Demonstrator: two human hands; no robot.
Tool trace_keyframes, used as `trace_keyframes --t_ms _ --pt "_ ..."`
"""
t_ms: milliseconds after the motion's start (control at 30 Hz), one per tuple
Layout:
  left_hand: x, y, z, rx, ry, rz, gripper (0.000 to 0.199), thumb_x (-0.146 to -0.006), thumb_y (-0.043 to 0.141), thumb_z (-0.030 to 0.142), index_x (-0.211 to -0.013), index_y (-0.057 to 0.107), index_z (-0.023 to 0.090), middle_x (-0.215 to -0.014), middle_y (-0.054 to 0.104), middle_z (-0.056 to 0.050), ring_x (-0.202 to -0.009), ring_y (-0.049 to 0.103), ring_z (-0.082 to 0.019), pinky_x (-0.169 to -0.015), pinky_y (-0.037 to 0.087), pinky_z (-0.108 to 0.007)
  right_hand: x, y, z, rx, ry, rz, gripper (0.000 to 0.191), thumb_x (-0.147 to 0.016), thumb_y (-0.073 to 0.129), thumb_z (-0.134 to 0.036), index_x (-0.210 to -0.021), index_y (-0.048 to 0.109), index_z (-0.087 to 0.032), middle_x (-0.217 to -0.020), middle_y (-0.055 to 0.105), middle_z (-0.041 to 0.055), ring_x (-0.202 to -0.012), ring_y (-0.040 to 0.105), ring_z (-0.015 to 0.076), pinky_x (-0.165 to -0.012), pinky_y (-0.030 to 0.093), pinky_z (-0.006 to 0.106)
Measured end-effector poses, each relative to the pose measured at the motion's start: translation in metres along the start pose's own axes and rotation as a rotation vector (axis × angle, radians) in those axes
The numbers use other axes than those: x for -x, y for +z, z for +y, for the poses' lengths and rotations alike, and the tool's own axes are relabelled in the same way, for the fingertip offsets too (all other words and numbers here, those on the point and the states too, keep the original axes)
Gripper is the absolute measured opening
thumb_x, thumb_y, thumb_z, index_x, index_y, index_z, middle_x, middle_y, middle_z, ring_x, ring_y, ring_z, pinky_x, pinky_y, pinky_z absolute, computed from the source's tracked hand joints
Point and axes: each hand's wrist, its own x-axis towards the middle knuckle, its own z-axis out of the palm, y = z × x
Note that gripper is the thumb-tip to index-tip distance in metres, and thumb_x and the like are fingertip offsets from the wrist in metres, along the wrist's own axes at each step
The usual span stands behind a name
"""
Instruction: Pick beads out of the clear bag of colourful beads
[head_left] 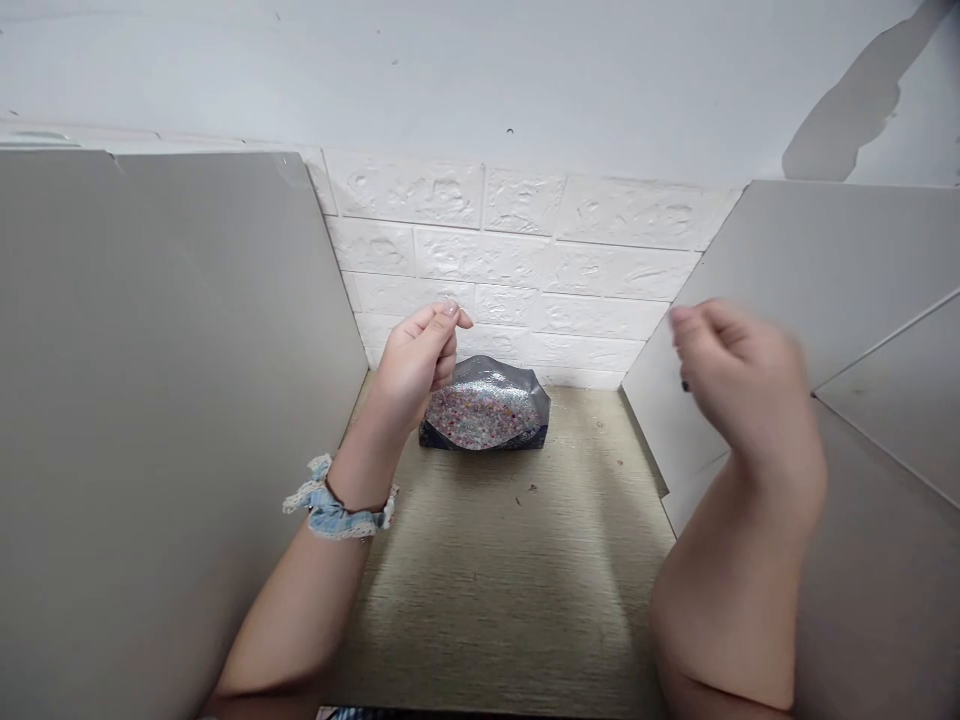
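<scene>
My left hand is raised with thumb and forefinger pinched together. Whatever may be between those fingertips is too small to make out. A blue scrunchie with white lace edging circles the left wrist. On the right side my right hand is held up, slightly blurred, its fingers curled in and the thumb pressed against them. A tiny dark spot shows by its fingers; I cannot tell what it is. Below and behind my left hand stands an opened silver-lined bag, full of small multicoloured beads. Both hands are above the tabletop, well apart.
The wood-grained tabletop carries a few small dark specks. Grey panels stand on the left and the right. A white brick-patterned wall closes off the back.
</scene>
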Motion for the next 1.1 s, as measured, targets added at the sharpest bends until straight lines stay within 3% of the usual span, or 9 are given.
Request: trace_keyframes --t_ms 67,133,200,333,500,633,733,900,1100 --pt "0.001 0.001 0.001 -0.006 -0.016 -0.035 0.020 -0.078 0.048 0.035 -0.069 0.049 0.017 -0.047 0.018 0.008 -0.034 0.015 -0.002 -0.032 0.012 -0.015 -0.003 0.003 0.008 0.190 0.126 -0.335 0.034 -0.079 0.041 -0.041 -0.056 0.039 -0.017 -0.053 0.041 -0.0007 -0.050 0.038 0.0108 -0.047 0.028 0.025" --pt "0.003 0.002 0.001 -0.029 -0.034 -0.083 0.021 -0.077 0.048 0.035 -0.068 0.050 0.017 -0.045 0.019 0.008 -0.034 0.015 -0.003 -0.033 0.012 -0.015 -0.007 0.009 0.015 0.288 0.191 -0.540 0.024 -0.075 0.048 -0.037 -0.062 0.048 -0.018 -0.061 0.050 0.0016 -0.053 0.045 0.0129 -0.049 0.031 0.025" --pt "0.005 0.005 0.002 -0.058 -0.045 -0.137 0.021 -0.076 0.049 0.035 -0.067 0.052 0.017 -0.044 0.020 0.008 -0.034 0.016 -0.003 -0.033 0.012 -0.016 -0.009 0.018 0.018 0.313 0.148 -0.565 0.017 -0.071 0.054 -0.033 -0.077 0.057 -0.018 -0.080 0.057 0.0057 -0.064 0.051 0.0158 -0.054 0.035 0.027" --pt "0.008 0.009 0.002 -0.036 -0.014 -0.158 0.022 -0.076 0.050 0.037 -0.068 0.052 0.016 -0.043 0.020 0.008 -0.034 0.017 -0.003 -0.033 0.013 -0.016 -0.005 0.041 0.005 0.200 -0.083 -0.585 0.036 -0.071 0.054 -0.033 -0.104 0.056 -0.019 -0.109 0.053 0.0087 -0.093 0.051 0.0208 -0.075 0.039 0.030" --pt "0.008 0.011 0.005 0.049 0.028 -0.016 0.021 -0.078 0.047 0.038 -0.072 0.048 0.018 -0.045 0.018 0.009 -0.033 0.016 -0.003 -0.032 0.015 -0.015 0.009 0.093 -0.016 0.052 -0.216 -0.876 0.028 -0.071 0.055 -0.028 -0.097 0.061 -0.019 -0.100 0.059 0.0071 -0.092 0.052 0.0216 -0.086 0.035 0.038" --pt "0.009 0.011 0.008 0.088 0.051 0.038 0.022 -0.079 0.045 0.039 -0.071 0.045 0.018 -0.045 0.017 0.009 -0.032 0.016 -0.003 -0.031 0.014 -0.015 0.018 0.135 -0.017 -0.004 -0.302 -1.060 0.024 -0.070 0.058 -0.042 -0.065 0.063 -0.019 -0.061 0.057 0.0010 -0.073 0.051 0.0194 -0.090 -0.003 0.064" --pt "0.010 0.010 0.012 0.113 0.080 0.074 0.022 -0.080 0.045 0.039 -0.071 0.045 0.019 -0.044 0.018 0.009 -0.032 0.015 -0.003 -0.030 0.014 -0.015 0.017 0.147 -0.010 0.010 -0.311 -1.035 0.033 -0.076 0.051 -0.035 -0.049 0.052 -0.016 -0.049 0.046 -0.0019 -0.060 0.042 0.0118 -0.089 -0.003 0.065" --pt "0.014 0.009 0.018 0.154 0.132 0.153 0.022 -0.081 0.042 0.039 -0.071 0.045 0.020 -0.043 0.018 0.008 -0.031 0.016 -0.004 -0.030 0.015 -0.016 0.003 0.145 0.013 0.126 -0.272 -0.880 0.031 -0.074 0.051 -0.028 -0.046 0.046 -0.014 -0.050 0.043 -0.0013 -0.059 0.040 0.0100 -0.093 0.006 0.061" --pt "0.017 0.008 0.025 0.179 0.165 0.214 0.022 -0.081 0.043 0.039 -0.069 0.045 0.020 -0.043 0.017 0.008 -0.032 0.014 -0.004 -0.030 0.014 -0.017 -0.017 0.147 0.042 0.358 -0.069 -0.724 0.015 -0.071 0.052 -0.021 -0.061 0.061 -0.016 -0.061 0.057 0.0019 -0.073 0.052 0.0161 -0.092 0.001 0.062"
